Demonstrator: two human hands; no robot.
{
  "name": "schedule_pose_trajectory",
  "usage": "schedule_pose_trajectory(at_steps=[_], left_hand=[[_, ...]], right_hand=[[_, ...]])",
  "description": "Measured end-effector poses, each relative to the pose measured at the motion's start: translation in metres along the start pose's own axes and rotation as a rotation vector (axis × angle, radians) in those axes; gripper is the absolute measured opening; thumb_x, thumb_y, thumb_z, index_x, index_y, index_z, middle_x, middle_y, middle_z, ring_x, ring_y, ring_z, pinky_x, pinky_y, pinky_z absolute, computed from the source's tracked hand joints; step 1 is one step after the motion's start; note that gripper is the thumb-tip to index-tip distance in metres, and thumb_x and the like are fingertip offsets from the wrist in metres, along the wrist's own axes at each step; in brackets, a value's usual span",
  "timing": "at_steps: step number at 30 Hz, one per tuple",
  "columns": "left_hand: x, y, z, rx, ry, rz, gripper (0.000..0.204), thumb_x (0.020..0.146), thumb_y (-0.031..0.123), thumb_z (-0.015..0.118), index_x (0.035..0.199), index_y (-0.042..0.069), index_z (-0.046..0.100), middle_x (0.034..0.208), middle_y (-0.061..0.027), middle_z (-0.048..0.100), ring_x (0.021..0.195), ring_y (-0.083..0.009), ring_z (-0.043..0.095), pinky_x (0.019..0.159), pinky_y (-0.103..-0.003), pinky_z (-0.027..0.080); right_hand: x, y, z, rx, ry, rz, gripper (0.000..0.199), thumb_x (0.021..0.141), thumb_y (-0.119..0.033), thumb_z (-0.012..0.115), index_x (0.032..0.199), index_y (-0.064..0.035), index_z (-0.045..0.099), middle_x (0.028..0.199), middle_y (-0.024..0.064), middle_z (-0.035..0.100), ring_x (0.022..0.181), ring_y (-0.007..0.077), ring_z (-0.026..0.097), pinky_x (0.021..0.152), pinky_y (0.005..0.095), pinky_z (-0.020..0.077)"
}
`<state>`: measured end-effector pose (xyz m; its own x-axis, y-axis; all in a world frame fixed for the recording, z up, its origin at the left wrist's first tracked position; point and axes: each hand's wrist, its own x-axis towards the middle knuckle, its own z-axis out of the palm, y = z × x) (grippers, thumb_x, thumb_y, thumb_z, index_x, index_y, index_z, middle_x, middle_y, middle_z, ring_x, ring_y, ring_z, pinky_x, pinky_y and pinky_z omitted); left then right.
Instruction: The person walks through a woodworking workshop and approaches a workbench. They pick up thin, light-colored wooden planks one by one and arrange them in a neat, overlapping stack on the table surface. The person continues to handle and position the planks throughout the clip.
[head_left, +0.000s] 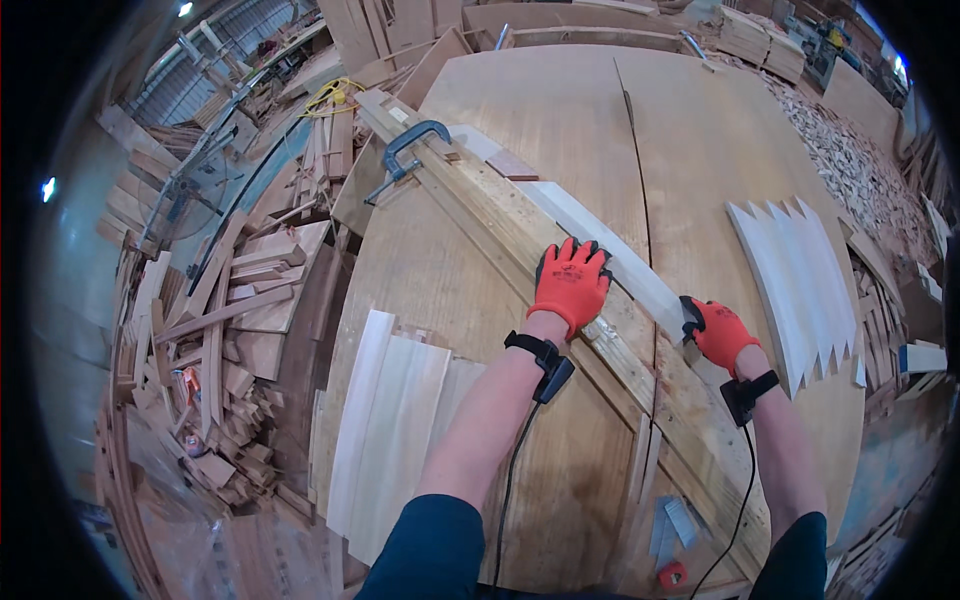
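Observation:
A long pale board point(600, 238) lies slantwise across the wooden worktable, against a thicker wooden rail point(480, 200). My left hand point(572, 288), in a red glove with black fingertips, rests on the rail and the board's edge, its fingers stretched forward. At the board's near end, my right hand point(722, 336), gloved alike, has its fingers curled round the end. Part of that grip is hidden by the glove. A blue-green C-clamp point(432, 130) sits on the rail's far end. By the board's far part lies a small reddish wood block point(511, 165).
Pale boards point(395, 420) lie at the table's near left, and boards with pointed ends point(800, 290) at the right. Near the front are a red tape measure point(672, 575) and a metallic, angled tool point(672, 525). Wood offcuts point(240, 400) are heaped left of the table.

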<state>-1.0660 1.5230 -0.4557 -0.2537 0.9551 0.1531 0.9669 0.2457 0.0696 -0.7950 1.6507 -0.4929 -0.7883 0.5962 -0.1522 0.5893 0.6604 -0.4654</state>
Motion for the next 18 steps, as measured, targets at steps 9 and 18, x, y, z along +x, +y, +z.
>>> schedule_pose_trajectory(at_steps=[9, 18], left_hand=[[-0.003, 0.005, -0.002, 0.026, -0.004, -0.060, 0.047, 0.095, 0.034, 0.054, 0.138, 0.014, 0.058, 0.149, -0.0088, 0.052, 0.140, -0.0315, 0.041, 0.119, -0.049, 0.025], [0.007, 0.006, 0.003, 0.086, -0.056, -0.110, 0.047, 0.097, 0.035, 0.051, 0.138, 0.014, 0.059, 0.151, -0.0093, 0.050, 0.144, -0.0354, 0.036, 0.121, -0.054, 0.018]], right_hand=[[0.016, -0.018, 0.006, 0.054, 0.065, 0.019, 0.046, 0.091, -0.020, 0.064, 0.136, -0.0120, 0.055, 0.115, 0.0211, 0.064, 0.107, 0.0390, 0.063, 0.093, 0.0460, 0.0508], [0.005, -0.019, 0.014, 0.112, 0.163, 0.134, 0.045, 0.092, -0.030, 0.066, 0.132, -0.0108, 0.057, 0.117, 0.0202, 0.065, 0.107, 0.0386, 0.064, 0.091, 0.0469, 0.0514]])
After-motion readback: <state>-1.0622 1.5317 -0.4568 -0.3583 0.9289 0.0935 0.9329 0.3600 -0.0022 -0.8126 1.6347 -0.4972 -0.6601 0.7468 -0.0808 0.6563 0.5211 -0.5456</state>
